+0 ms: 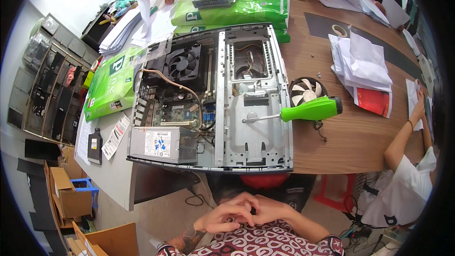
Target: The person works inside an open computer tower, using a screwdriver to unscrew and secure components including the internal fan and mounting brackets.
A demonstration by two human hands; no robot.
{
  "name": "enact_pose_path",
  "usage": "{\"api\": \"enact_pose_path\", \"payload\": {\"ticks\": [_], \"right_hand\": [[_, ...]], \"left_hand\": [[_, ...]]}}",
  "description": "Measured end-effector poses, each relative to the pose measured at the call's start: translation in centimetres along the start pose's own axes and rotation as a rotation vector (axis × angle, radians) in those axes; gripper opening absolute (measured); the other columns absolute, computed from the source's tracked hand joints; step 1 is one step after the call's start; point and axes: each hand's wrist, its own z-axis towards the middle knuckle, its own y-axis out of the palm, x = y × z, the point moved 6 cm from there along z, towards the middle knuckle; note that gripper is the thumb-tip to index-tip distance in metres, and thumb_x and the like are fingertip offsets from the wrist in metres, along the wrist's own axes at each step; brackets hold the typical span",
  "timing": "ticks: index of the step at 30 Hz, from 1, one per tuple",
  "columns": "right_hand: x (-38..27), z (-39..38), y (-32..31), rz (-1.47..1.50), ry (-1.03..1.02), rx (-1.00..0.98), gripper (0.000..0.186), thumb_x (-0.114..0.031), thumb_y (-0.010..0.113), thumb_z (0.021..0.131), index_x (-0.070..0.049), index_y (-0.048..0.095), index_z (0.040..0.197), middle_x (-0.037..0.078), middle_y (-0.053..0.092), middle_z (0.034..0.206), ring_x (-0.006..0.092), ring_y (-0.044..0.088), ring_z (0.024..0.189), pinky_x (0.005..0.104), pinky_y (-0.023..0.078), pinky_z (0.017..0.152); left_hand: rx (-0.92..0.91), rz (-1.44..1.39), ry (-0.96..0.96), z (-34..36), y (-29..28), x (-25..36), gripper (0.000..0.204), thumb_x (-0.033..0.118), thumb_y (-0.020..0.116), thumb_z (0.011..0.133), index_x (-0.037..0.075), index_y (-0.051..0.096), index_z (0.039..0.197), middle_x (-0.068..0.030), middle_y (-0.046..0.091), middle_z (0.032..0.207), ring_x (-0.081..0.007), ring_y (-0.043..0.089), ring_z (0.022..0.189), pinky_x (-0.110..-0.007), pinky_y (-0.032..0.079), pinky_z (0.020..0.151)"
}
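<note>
Computer case, open, holds fan and power supply; left hand touches right hand, fingers loosely curled, any grasp unclear.

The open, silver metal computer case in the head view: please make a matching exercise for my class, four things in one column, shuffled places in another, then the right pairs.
Things
1. Green-handled metal screwdriver
2. Black plastic cooling fan
3. Silver box-shaped power supply
4. Round fan with white blades

Places in the picture
A. Lower-left corner of the open silver computer case
B. On the brown wooden tabletop, right of the case
C. Across the case's right edge
D. Upper-left part of the case

Pairs: 1-C; 2-D; 3-A; 4-B
</note>
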Motion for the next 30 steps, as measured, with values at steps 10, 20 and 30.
{"api": "enact_pose_path", "payload": {"ticks": [10,20,30], "right_hand": [[1.3,-0.5,0.1,0.007,0.151,-0.010,0.062,-0.015,0.078,0.080,-0.010,0.059,0.138,0.011,0.073,0.112,0.0233,0.070,0.095,0.0320,0.056,0.087],[-3.1,0.2,-1.6,-0.088,0.021,0.160,0.056,-0.015,0.077,0.074,-0.010,0.065,0.129,0.017,0.068,0.123,0.0341,0.067,0.109,0.0386,0.055,0.092],[-2.1,0.1,-0.4,-0.130,0.135,0.074,0.055,-0.025,0.077,0.080,-0.007,0.064,0.130,0.012,0.064,0.134,0.0326,0.066,0.110,0.0399,0.052,0.096]], "left_hand": [[-0.072,0.105,-0.005,0.7,0.8,0.7,0.029,0.007,0.057,0.079,-0.001,0.069,0.104,-0.0229,0.050,0.131,-0.0257,0.053,0.109,-0.039,0.037,0.102],[-0.174,-0.118,-0.065,0.1,-0.1,-0.9,0.021,0.001,0.054,0.086,-0.001,0.062,0.105,-0.0097,0.055,0.112,-0.0199,0.054,0.102,-0.031,0.042,0.093],[-0.117,-0.075,-0.045,0.2,0.5,-0.9,0.020,0.006,0.057,0.088,-0.004,0.065,0.103,-0.0113,0.056,0.108,-0.0221,0.053,0.103,-0.034,0.041,0.093]]}}
